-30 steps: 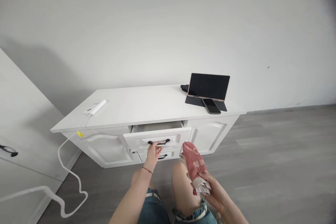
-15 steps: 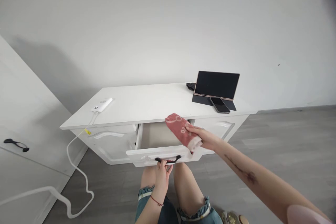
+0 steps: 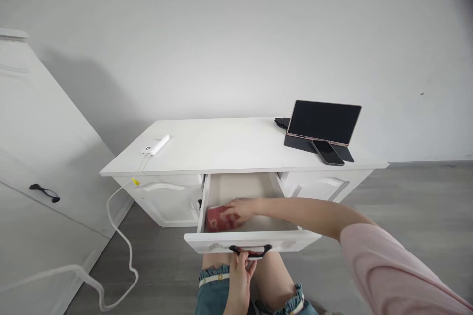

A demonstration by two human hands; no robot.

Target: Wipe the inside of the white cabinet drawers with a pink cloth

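Note:
A white drawer [image 3: 258, 187] stands pulled out of the desk. Its black handle [image 3: 251, 252] is gripped from below by my left hand [image 3: 242, 278], fingers hooked around the bar. My right hand [image 3: 242, 209] is down inside the drawer, reaching in from the right. Its fingers lie over a folded red cloth [image 3: 218, 219] with pale printed marks. This cloth is at the drawer's front left, against or close to the bottom. Some motion blur softens the fingers, and part of the cloth is hidden under them.
On the white desk top [image 3: 221, 142] are a white device [image 3: 157, 145] with a cable [image 3: 127, 251], a tablet [image 3: 325, 123] propped on its cover, a phone [image 3: 328, 152] and a black item [image 3: 282, 122]. A white cabinet [image 3: 44, 133] is at the left.
My right hand has carried the red cloth from above the drawer's right side down into its front left. With my left hand on the handle, the drawer has come further out.

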